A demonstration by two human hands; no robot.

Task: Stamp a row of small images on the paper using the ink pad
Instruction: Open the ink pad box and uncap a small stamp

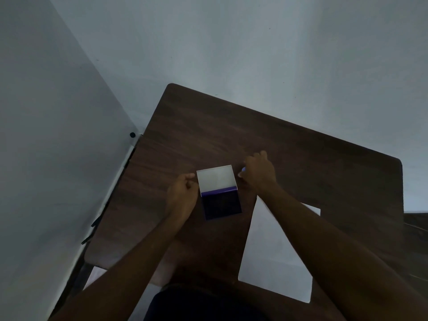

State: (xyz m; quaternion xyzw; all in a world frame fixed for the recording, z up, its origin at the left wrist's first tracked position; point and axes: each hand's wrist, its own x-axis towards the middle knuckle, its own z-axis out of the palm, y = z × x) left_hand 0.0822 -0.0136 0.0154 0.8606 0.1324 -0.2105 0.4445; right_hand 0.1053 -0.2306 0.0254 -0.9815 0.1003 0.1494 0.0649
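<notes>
An ink pad (221, 205) lies open on the dark wooden table (301, 158), its dark purple pad toward me and its pale lid (216, 177) folded back. My left hand (183, 193) rests curled at the lid's left edge, touching it. My right hand (258, 173) sits just right of the lid, fingers closed around a small bluish object (243, 169), probably the stamp, mostly hidden by the fingers. A white sheet of paper (273, 256) lies at the right, partly under my right forearm.
The table stands in a corner, with pale walls behind and to the left. Its left edge runs along a metal frame (104, 216). Another dark surface (415, 228) shows at the far right. My lap is at the bottom.
</notes>
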